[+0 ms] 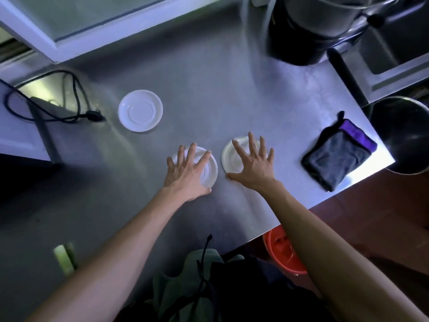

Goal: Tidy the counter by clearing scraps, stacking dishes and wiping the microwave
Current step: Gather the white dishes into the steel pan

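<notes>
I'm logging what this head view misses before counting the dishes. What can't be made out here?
- Saucer under the left hand: mostly covered; scraps unknowable.
- Saucer under the right hand: centre hidden; single or stacked unclear.
- Pot at the top edge: cut off; contents unseen.
- Orange bucket below the counter: partly hidden by the right forearm.

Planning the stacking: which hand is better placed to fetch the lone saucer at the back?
Left. The left hand lies nearer the far saucer; the right hand would have to cross over.
</notes>
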Tool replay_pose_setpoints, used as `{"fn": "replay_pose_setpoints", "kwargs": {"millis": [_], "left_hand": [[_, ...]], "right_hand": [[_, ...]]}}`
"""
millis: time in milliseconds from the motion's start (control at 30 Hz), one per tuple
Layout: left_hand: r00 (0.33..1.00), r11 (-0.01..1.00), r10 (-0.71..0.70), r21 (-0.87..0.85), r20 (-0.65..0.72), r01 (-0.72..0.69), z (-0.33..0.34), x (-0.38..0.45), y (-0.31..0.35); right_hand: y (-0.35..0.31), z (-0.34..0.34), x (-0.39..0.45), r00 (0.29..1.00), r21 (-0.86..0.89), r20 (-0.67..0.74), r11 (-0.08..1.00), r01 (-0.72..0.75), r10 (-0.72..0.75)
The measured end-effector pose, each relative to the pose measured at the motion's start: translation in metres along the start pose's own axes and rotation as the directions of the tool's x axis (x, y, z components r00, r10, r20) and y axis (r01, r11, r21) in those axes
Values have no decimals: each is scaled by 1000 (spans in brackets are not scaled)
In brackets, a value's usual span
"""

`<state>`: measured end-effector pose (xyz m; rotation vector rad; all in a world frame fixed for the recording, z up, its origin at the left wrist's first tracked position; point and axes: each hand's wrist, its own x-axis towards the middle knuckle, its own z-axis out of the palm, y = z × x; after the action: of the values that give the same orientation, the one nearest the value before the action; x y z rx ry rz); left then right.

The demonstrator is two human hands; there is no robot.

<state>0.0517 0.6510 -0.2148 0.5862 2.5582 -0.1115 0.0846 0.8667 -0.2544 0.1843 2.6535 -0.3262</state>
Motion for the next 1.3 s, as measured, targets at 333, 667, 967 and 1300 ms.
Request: {"fn": "replay_pose_setpoints", "kwargs": {"millis": [333, 667, 967, 1300], "left_hand": [[999, 1000, -29, -9, -33, 29, 3, 2, -3], [984, 984, -166, -71, -67, 162, 9, -44, -40], [940, 954, -284, -152, -189, 258, 12, -109, -85], [889, 913, -379, -262, -257, 313, 58, -201, -149]], "right_hand": [[-13, -1, 8, 998, -91, 43, 994, 57, -54], [-59, -12, 4, 981, -74, -13, 979, 191, -192], [-130, -28, -33, 934, -139, -73, 931, 337, -349], [-224, -2, -89, 892, -185, -123, 893, 411, -436]]}}
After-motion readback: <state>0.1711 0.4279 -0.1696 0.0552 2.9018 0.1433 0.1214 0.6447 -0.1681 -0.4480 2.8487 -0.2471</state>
